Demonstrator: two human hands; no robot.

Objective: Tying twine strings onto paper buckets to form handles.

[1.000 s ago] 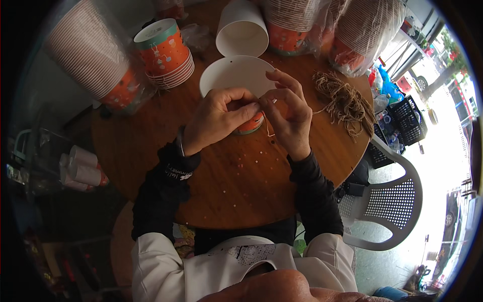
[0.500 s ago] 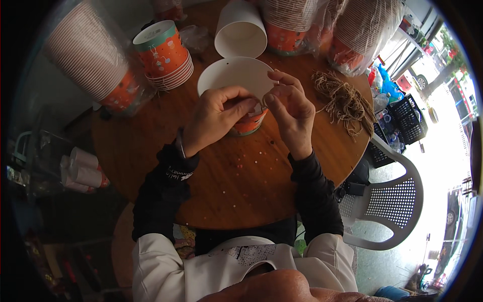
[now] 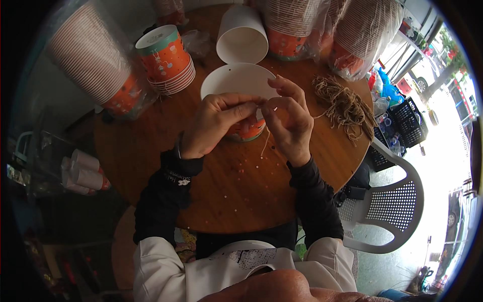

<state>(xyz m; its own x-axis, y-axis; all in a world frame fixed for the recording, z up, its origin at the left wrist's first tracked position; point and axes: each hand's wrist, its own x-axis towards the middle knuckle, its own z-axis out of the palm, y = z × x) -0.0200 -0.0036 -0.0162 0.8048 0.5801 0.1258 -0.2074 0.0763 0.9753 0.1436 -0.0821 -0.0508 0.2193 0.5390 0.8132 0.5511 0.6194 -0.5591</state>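
A paper bucket (image 3: 236, 78), white inside and orange with a green base band outside, stands in front of me with its mouth tilted up. Over its near rim, my left hand (image 3: 216, 123) has thumb and forefinger pinched on a thin piece of twine. My right hand (image 3: 292, 121) meets it fingertip to fingertip, thumb and forefinger closed on the twine and the other fingers raised. A loose twine end (image 3: 265, 145) dangles below the fingers beside the bucket. The exact grip points, and the rim beneath, are partly covered by my fingers.
A heap of twine (image 3: 347, 108) lies right on the round wooden table (image 3: 226, 183). An empty white bucket (image 3: 242, 43) lies on its side behind. Upside-down nested buckets (image 3: 168, 63) and bagged stacks (image 3: 88, 55) stand around. A plastic chair (image 3: 392, 204) is at right.
A twine end now hangs below my hands where none showed before. Both hands have shifted slightly, their fingertips drawn closer together. The whole view has moved down a little.
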